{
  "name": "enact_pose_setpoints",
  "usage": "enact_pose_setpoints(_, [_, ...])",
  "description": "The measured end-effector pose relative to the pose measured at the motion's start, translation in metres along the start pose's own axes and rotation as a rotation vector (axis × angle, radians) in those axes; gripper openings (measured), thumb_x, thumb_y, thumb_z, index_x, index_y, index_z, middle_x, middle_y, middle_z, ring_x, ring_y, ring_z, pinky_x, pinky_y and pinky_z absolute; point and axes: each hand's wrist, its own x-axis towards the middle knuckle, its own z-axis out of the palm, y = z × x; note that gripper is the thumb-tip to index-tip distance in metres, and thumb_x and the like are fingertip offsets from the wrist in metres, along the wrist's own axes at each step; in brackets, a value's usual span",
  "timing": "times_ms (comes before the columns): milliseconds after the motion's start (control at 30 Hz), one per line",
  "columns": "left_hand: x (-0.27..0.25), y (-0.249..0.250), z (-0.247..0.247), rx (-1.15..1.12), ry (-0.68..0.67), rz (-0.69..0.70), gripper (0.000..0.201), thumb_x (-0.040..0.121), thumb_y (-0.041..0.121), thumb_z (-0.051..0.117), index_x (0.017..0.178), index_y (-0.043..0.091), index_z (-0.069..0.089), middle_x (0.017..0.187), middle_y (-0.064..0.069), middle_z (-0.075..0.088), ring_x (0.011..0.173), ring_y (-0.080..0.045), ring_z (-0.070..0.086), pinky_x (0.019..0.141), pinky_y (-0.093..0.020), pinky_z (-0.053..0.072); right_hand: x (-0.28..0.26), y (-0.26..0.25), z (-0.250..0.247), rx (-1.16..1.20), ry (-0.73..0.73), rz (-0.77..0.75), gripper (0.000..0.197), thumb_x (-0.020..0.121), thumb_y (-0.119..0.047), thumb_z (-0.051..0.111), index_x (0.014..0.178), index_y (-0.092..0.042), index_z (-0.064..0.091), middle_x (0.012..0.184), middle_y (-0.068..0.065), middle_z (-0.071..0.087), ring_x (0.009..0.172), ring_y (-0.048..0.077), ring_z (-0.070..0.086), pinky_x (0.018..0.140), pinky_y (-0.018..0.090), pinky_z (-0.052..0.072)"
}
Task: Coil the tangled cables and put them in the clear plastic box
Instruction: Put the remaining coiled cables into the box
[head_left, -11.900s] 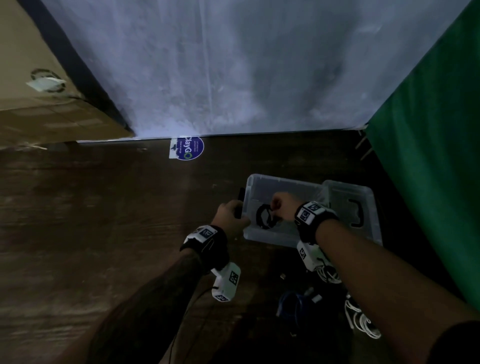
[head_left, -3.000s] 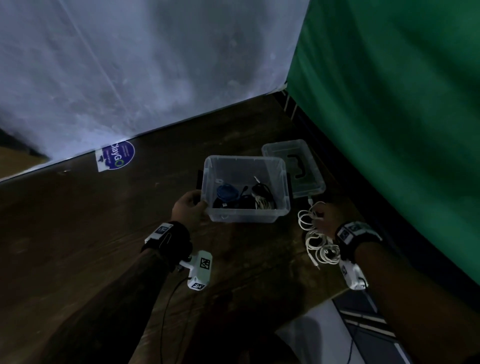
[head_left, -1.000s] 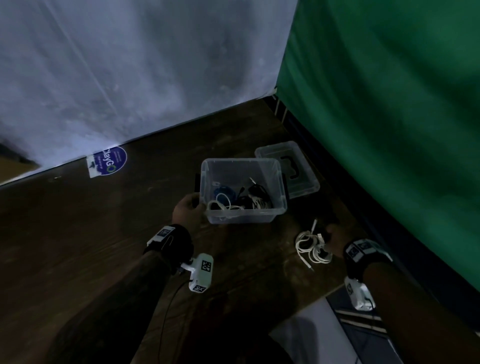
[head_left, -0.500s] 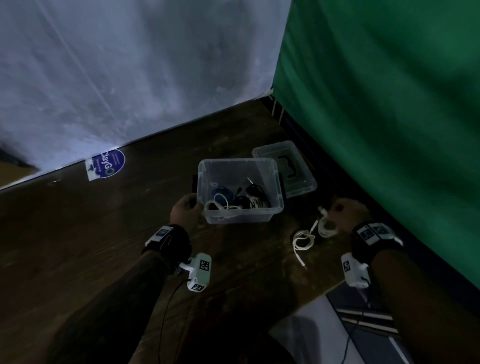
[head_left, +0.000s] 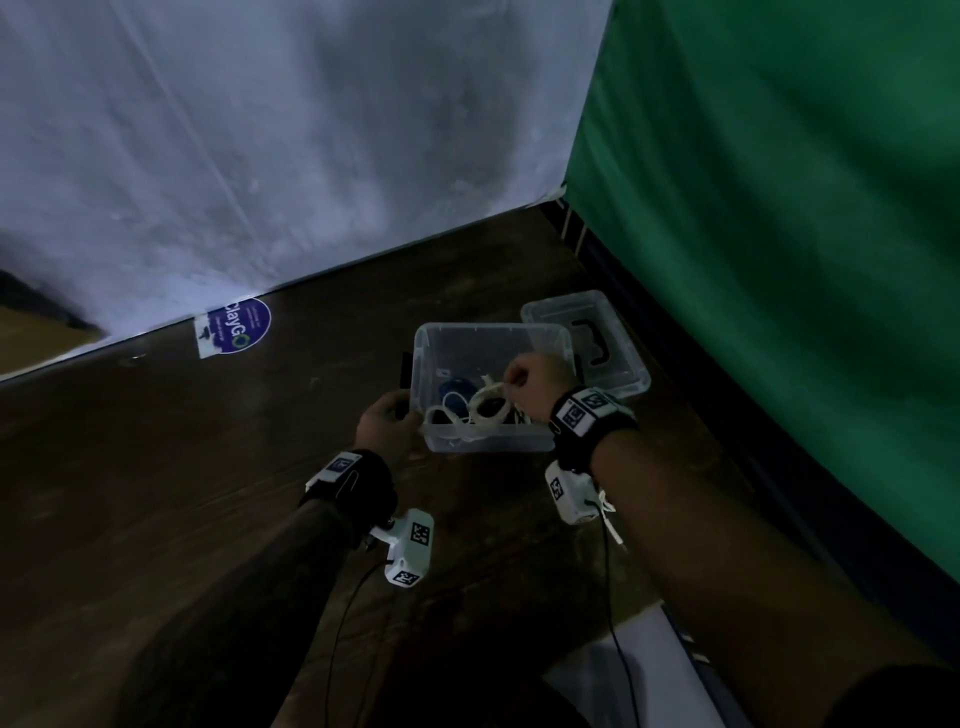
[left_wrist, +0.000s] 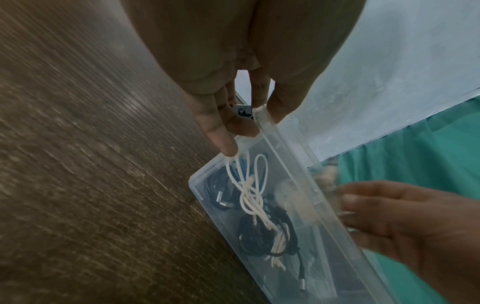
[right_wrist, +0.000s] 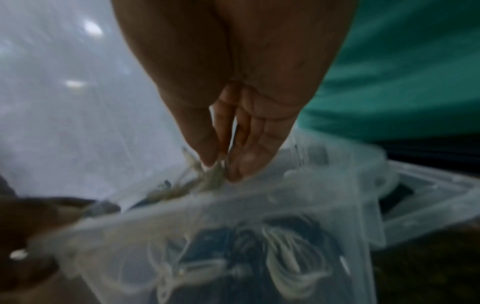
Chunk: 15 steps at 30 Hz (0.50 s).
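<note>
Cables lie coiled inside the clear plastic box (head_left: 488, 441) near the counter's (head_left: 182, 493) far right corner. Left hand (head_left: 387, 423) grips its rim; right hand (head_left: 535, 376) fingers (right_wrist: 205, 152) pinch a light, limp white cable (head_left: 488, 405), best held across its loops.

A black band (head_left: 363, 480) topped by a white tag printed with black squares is being worn on the left wrist. At its 5 o'clock, a white camera block (head_left: 410, 546) bearing square black-and-white markers is being carried, with a thin black cable (head_left: 337, 639) trailing from it. A matching band (head_left: 589, 418), block (head_left: 570, 491) and cable (head_left: 615, 623) are being worn on the right wrist.
</note>
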Motion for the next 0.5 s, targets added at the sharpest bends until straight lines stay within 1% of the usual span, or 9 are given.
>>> enact_pose_setpoints(67, [0.001,0.000,-0.001,0.012,0.002,0.007,0.024,0.091,0.011,0.060,0.112,0.019,0.064,0.096,-0.004,0.069,0.076,-0.020,0.067,0.069,-0.036,0.059,-0.001,0.002,0.001,-0.032,-0.003,-0.004,0.012,0.087,-0.015,0.067,0.097,-0.009,0.070,0.098,0.010,0.071,0.093,0.025,0.066,0.084,0.040,0.056])
enact_pose_setpoints(100, [0.002,-0.001,-0.001,0.011,0.001,0.008,0.025,0.091,0.012,0.061,0.114,0.019,0.064,0.099,-0.005,0.069,0.080,-0.023,0.068,0.073,-0.039,0.059,-0.004,0.005,-0.005,-0.012,0.049,-0.022,0.013,0.088,-0.015,0.066,0.098,-0.009,0.070,0.099,0.009,0.071,0.094,0.025,0.065,0.083,0.038,0.055])
enact_pose_setpoints(133, [0.002,-0.001,-0.001,0.008,-0.004,0.003,0.026,0.090,0.013,0.061,0.115,0.019,0.064,0.101,-0.006,0.069,0.082,-0.024,0.068,0.073,-0.039,0.059,-0.008,0.012,-0.012,0.035,0.118,-0.035,0.013,0.088,-0.015,0.066,0.099,-0.009,0.069,0.100,0.008,0.070,0.093,0.023,0.064,0.082,0.035,0.054])
enact_pose_setpoints(200, [0.002,-0.001,-0.001,-0.007,-0.007,-0.002,0.025,0.091,0.013,0.061,0.114,0.020,0.064,0.101,-0.007,0.070,0.080,-0.024,0.068,0.069,-0.037,0.059,-0.021,0.030,-0.031,0.132,0.282,-0.022,0.016,0.089,-0.015,0.065,0.105,-0.012,0.067,0.103,0.005,0.067,0.093,0.020,0.061,0.079,0.030,0.048])
enact_pose_setpoints(267, [0.002,-0.001,0.001,-0.012,-0.006,-0.002,0.025,0.091,0.015,0.061,0.115,0.021,0.063,0.103,-0.007,0.070,0.083,-0.025,0.069,0.073,-0.042,0.060,-0.039,0.057,-0.047,0.188,0.406,0.083,0.023,0.091,-0.019,0.063,0.114,-0.016,0.062,0.111,0.002,0.062,0.096,0.018,0.058,0.079,0.029,0.044])
enact_pose_setpoints(333, [0.002,-0.001,0.001,-0.014,-0.003,0.002,0.023,0.091,0.017,0.061,0.113,0.023,0.063,0.104,-0.008,0.070,0.086,-0.028,0.069,0.077,-0.048,0.059,-0.055,0.090,-0.050,0.200,0.470,0.249,0.031,0.090,-0.021,0.063,0.120,-0.018,0.057,0.121,0.005,0.057,0.100,0.022,0.057,0.079,0.030,0.042])
enact_pose_setpoints(400, [0.000,0.000,0.001,-0.024,0.005,-0.006,0.020,0.091,0.016,0.061,0.107,0.027,0.063,0.102,-0.007,0.070,0.088,-0.028,0.069,0.079,-0.048,0.058,-0.065,0.126,-0.040,0.128,0.432,0.397,0.039,0.085,-0.018,0.066,0.123,-0.013,0.055,0.122,0.011,0.057,0.104,0.029,0.059,0.080,0.030,0.040])
enact_pose_setpoints(467, [0.000,0.001,0.001,-0.031,0.008,-0.007,0.019,0.091,0.016,0.061,0.105,0.029,0.062,0.102,-0.007,0.070,0.088,-0.029,0.069,0.080,-0.048,0.058,-0.074,0.158,-0.018,0.073,0.201,0.526,0.051,0.080,-0.017,0.073,0.126,-0.007,0.053,0.117,0.013,0.058,0.106,0.031,0.058,0.086,0.033,0.043])
enact_pose_setpoints(500, [0.000,0.001,0.002,-0.034,0.008,-0.003,0.019,0.091,0.016,0.061,0.105,0.029,0.062,0.102,-0.007,0.070,0.088,-0.029,0.069,0.080,-0.048,0.058,-0.080,0.169,-0.006,0.074,0.079,0.567,0.061,0.078,-0.018,0.077,0.131,-0.006,0.049,0.122,0.014,0.058,0.114,0.033,0.056,0.095,0.038,0.044])
